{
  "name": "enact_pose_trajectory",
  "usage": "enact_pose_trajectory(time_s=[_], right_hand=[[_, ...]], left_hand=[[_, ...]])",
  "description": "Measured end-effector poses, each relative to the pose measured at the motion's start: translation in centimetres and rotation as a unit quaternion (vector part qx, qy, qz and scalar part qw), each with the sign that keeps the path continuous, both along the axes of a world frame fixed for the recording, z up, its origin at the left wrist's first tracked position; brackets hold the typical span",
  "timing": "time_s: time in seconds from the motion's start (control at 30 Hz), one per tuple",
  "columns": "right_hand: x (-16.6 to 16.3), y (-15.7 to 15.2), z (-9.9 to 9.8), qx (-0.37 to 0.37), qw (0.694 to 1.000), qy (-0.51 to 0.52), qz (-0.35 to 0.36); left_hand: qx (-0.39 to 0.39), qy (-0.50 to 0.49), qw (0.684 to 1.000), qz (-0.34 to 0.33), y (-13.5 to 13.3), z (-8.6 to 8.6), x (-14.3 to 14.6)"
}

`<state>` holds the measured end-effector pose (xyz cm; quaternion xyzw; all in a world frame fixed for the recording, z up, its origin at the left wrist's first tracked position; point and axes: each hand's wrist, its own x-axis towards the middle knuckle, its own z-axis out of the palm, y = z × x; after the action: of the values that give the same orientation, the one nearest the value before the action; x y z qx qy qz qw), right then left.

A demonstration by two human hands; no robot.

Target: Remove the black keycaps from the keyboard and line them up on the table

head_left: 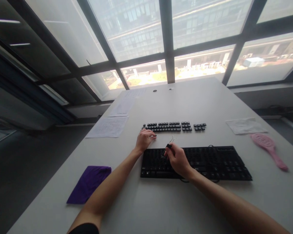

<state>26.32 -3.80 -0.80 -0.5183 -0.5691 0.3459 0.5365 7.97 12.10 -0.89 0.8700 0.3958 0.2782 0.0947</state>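
A black keyboard (217,162) lies flat on the white table, its surface dark. Beyond it, loose black keycaps (164,126) stand in rows, split into several groups. My left hand (145,139) is at the left end of these rows, fingers pinched on what looks like a small black keycap (154,136). Over the keyboard's left half, my right hand (177,159) grips a keycap puller (169,146) with a black handle and thin wire prongs at its ends. The palm side of that hand is hidden.
A purple cloth (90,183) lies left of my left forearm. Printed paper sheets (108,126) lie along the table's left edge. To the right are a white cloth or pouch (245,125) and a pink hairbrush (268,148). Large windows rise behind the table.
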Motion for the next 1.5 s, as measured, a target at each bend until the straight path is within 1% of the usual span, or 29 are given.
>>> enact_pose_trajectory(time_s=[0.23,0.47,0.57,0.67,0.77,0.83,0.9,1.0,1.07,1.13,1.27,1.4,1.5], right_hand=[[0.0,0.1,-0.2,-0.01,1.0,0.003,0.008],[0.0,0.0,-0.1,-0.006,1.0,0.004,0.011],[0.0,0.0,-0.1,-0.004,1.0,0.01,0.007],[-0.1,0.0,0.0,-0.001,1.0,0.027,0.004],[0.2,0.0,0.6,0.017,0.998,0.049,-0.033],[0.5,0.1,1.2,0.027,0.997,0.044,-0.052],[1.0,0.1,1.7,0.027,0.999,0.016,-0.04],[1.3,-0.1,1.9,0.021,0.999,-0.032,-0.013],[1.2,-0.3,1.6,0.015,0.999,-0.052,0.002],[1.0,-0.4,1.2,0.007,0.998,-0.066,0.021],[0.9,-0.4,0.7,0.008,0.994,-0.097,0.058],[1.2,-0.7,0.7,0.048,0.983,-0.146,0.102],[1.2,-1.2,0.5,0.098,0.964,-0.211,0.126]], left_hand=[[0.047,0.027,0.998,0.034,0.3,0.1,-0.3],[0.046,0.016,0.997,0.055,0.0,0.0,-0.1],[0.049,0.01,0.997,0.058,0.0,0.3,-0.2],[0.048,0.002,0.997,0.065,-0.5,1.2,-0.3],[0.045,-0.018,0.997,0.067,-2.4,2.5,0.0],[0.034,-0.034,0.997,0.052,-4.7,3.3,0.5],[0.002,-0.049,0.999,0.021,-7.6,3.7,1.1],[-0.059,-0.082,0.995,0.001,-11.5,3.2,1.8],[-0.096,-0.104,0.99,0.0,-13.2,2.5,2.1],[-0.119,-0.121,0.985,0.001,-14.0,1.8,2.2],[-0.127,-0.134,0.983,-0.003,-13.9,1.0,2.1],[-0.126,-0.095,0.987,-0.027,-13.7,0.7,1.9],[-0.137,-0.075,0.986,-0.051,-13.8,1.0,1.7]])
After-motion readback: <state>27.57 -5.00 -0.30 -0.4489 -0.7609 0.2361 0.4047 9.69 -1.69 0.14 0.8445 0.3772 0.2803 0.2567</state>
